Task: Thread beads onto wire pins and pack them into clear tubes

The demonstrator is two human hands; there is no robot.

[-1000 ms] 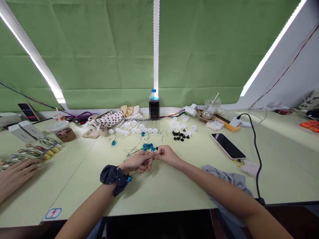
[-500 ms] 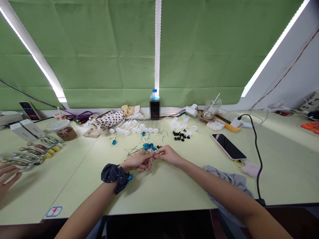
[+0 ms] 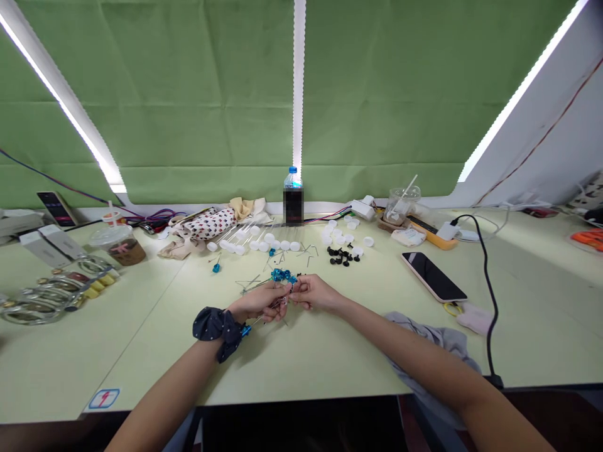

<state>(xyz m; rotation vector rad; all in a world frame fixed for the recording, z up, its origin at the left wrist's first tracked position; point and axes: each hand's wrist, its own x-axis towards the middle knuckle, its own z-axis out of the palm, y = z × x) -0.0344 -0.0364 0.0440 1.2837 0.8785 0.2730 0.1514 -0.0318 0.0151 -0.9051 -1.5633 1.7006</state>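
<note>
My left hand [image 3: 264, 300], below a dark dotted scrunchie [image 3: 217, 329], is closed round thin metal rods. A blue end piece [image 3: 245, 330] shows on a rod near the wrist. Fingertips of my right hand [image 3: 316, 292] pinch together right beside the left fingers; what lies between them is too small to make out. Just beyond both hands sit shiny blue pieces [image 3: 281, 275], some perhaps on the held rods. Loose thin metal rods [image 3: 247, 286] lie to their left. Further off are bent metal pins [image 3: 308, 250] and another blue piece [image 3: 216, 268].
White round caps [image 3: 268, 238] and black caps [image 3: 346, 257] lie behind the hands. A bottle [image 3: 293, 182] stands at the back. On the right are a phone [image 3: 433, 276], black cable [image 3: 485, 276] and grey cloth [image 3: 431, 336]; on the left, a drink cup [image 3: 125, 248] and bundled metal parts [image 3: 56, 292].
Another person's hand at the left edge has gone from view. My hands stay together in the same place, with only slight finger movement.
</note>
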